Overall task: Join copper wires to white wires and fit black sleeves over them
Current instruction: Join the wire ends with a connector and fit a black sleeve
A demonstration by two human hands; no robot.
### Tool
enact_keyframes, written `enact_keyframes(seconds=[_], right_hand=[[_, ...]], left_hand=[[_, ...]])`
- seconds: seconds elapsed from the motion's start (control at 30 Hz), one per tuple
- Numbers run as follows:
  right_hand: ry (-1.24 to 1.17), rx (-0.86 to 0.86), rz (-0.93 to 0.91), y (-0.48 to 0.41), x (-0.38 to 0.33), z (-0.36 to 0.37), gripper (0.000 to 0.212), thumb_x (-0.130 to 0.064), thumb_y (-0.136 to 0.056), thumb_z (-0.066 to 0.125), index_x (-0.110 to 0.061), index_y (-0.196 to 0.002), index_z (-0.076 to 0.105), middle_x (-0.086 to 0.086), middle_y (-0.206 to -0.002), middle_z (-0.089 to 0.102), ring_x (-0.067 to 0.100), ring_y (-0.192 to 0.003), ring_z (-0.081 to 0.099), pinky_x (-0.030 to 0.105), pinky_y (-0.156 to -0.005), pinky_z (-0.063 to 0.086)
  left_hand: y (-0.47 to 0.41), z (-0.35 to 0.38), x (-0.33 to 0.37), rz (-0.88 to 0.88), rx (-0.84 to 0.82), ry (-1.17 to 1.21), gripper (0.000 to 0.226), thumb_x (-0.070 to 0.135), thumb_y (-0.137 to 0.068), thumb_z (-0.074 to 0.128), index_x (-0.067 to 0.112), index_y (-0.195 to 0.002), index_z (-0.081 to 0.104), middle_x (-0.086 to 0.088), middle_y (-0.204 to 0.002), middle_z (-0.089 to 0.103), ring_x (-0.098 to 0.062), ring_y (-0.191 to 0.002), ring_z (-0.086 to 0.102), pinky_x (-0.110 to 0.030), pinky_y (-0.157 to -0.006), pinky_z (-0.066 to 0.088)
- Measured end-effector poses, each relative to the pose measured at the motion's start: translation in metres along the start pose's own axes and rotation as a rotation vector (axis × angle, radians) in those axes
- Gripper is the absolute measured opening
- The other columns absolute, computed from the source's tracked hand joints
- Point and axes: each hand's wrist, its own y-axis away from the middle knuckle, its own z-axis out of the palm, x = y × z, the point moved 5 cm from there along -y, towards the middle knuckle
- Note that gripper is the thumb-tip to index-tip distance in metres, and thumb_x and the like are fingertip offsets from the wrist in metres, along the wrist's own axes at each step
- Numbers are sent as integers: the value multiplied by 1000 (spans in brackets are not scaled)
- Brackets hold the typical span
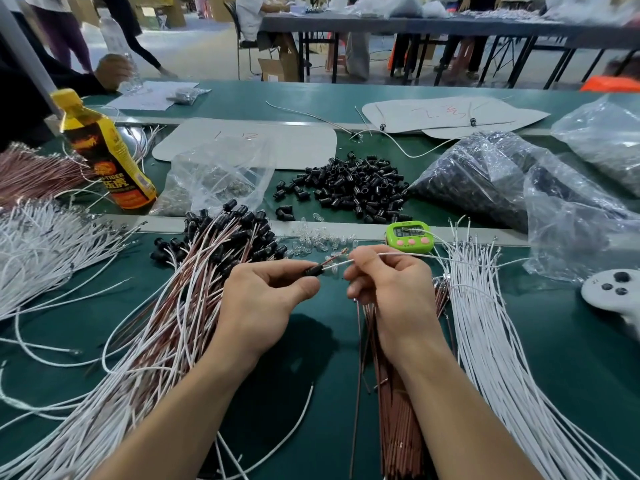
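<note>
Your left hand (266, 299) is pinching a sleeve (313, 270) in its grip, with the mouth pointing to 3 o'clock. Your right hand (391, 282), just beside it, is pinching the white wire (343, 263) and copper wire (332, 258). Both are lying along the 9-to-3 line and meeting the mouth. The sleeve is looking like a short, hard, matte black tube, and the wires are thin and bendy above the table (571, 358).

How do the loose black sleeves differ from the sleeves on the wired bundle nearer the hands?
The loose sleeves lie scattered beyond the pale strip, with no wires in them; the wired bundle has sleeves clustered at its far end, copper and white wires trailing toward the camera. Both are black, on the green table.
</note>
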Motion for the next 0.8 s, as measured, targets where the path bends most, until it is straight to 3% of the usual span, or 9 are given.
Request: enact_keyframes(seconds=[0.13, 0.23, 0.33, 0.43, 0.5, 0.6, 0.7, 0.8], right_hand=[[182, -91, -45, 1, 4, 8, 31, -8, -94, 73, -18, -64, 75, 9, -58, 67, 16, -39, 50, 21, -42, 40], [273, -149, -73, 2, 3, 12, 14, -17, -88, 79, -18, -74, 76, 6, -62, 69, 16, -45, 55, 23, -47, 44], [234, -236, -43, 7, 0, 16, 8, -24, -81, 83, -19, -84, 79, 3, -69, 73, 13, -50, 59, 17, -49, 44], [299, -407, -28, 19, 1, 32, 7, -14, -85, 79, -21, -85, 81, 3, -69, 75, 10, -50, 58, 16, -48, 44], [323, -382, -37, 22, 4, 37, 13, -12, -88, 77, -21, -79, 80, 6, -66, 72, 12, -47, 57, 22, -47, 44], [366, -280, -73, 21, 8, 37, 18, -21, -89, 77, -21, -71, 77, 12, -60, 66, 16, -47, 53, 31, -48, 40], [355, -248, -117, 22, 7, 38, 8, -28, -85, 78, -25, -77, 80, -3, -62, 71, 4, -49, 56, 23, -50, 42], [340, -256, -107, 23, 7, 40, 8, -29, -84, 78, -22, -83, 81, 1, -58, 68, 8, -45, 53, 24, -46, 40]], left_hand=[[1, 2, -1, 0, -59, -32, 25, 10, -76, 87, 33, -86, 84, 6, -85, 80, -8, -82, 76, -22, -80, 58], [3, 4, 2, -22, -94, 2, 20, 12, -74, 88, 26, -88, 84, 2, -89, 80, -14, -89, 76, -30, -87, 58], [3, 6, 4, -164, -81, 286, 29, 24, -59, 86, 18, -87, 84, -9, -91, 80, -16, -85, 75, -24, -78, 59], [6, 11, -2, -360, -126, 588, 44, 19, -63, 79, 2, -103, 77, -22, -102, 76, -32, -86, 71, -36, -67, 62], [10, 18, 0, -395, -233, 619, 43, 25, -67, 78, 2, -102, 78, -24, -104, 74, -35, -82, 66, -40, -59, 57], [11, 21, -1, -422, -308, 631, 35, 33, -72, 73, 9, -97, 82, -20, -103, 74, -34, -85, 64, -40, -66, 58], [10, 20, -1, -447, -322, 710, 28, 28, -82, 62, 11, -91, 83, -15, -101, 78, -24, -85, 74, -34, -72, 62], [11, 21, 1, -437, -335, 702, 27, 27, -81, 62, 13, -89, 84, -11, -101, 78, -19, -83, 75, -31, -68, 61]])
